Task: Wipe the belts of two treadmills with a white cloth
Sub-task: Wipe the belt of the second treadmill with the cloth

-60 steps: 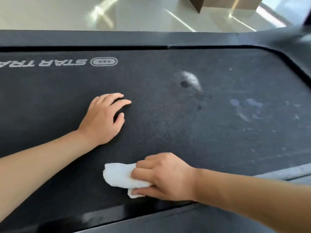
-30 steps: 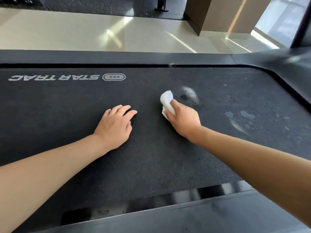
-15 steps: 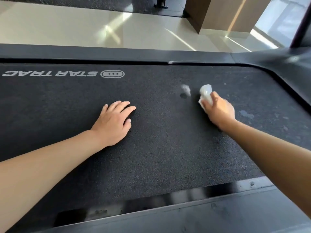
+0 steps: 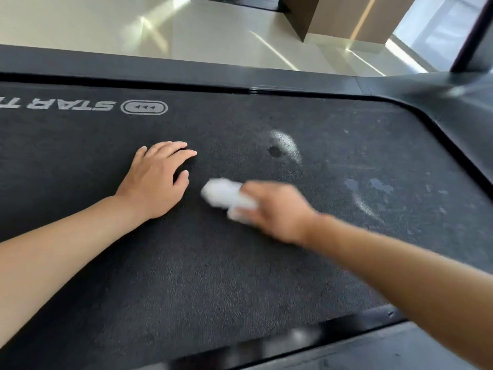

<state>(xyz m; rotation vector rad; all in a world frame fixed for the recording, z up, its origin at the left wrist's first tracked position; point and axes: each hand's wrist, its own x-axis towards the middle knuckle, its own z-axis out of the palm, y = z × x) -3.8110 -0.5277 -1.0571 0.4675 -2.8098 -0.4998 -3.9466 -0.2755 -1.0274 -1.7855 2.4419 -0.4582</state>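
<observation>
A black treadmill belt [image 4: 202,276] with a grey STAR TRAC logo [image 4: 106,106] fills the view. My left hand [image 4: 157,180] rests flat on the belt, fingers slightly apart, holding nothing. My right hand [image 4: 277,209], blurred by motion, grips a bunched white cloth [image 4: 226,194] pressed on the belt just right of my left hand. A whitish smear with a dark spot [image 4: 282,148] lies beyond the cloth. Pale patches and specks [image 4: 373,190] mark the belt's right part.
Dark side rails [image 4: 186,73] frame the belt at the far side, and a near rail [image 4: 346,351] runs along the bottom. The treadmill's front housing [image 4: 458,108] curves up at the right. Beyond is a shiny beige floor [image 4: 106,25] and a brown column base [image 4: 341,17].
My right hand has swept the cloth back left and toward me, from beside the whitish smear to a spot near my left hand. My left hand has stayed planted.
</observation>
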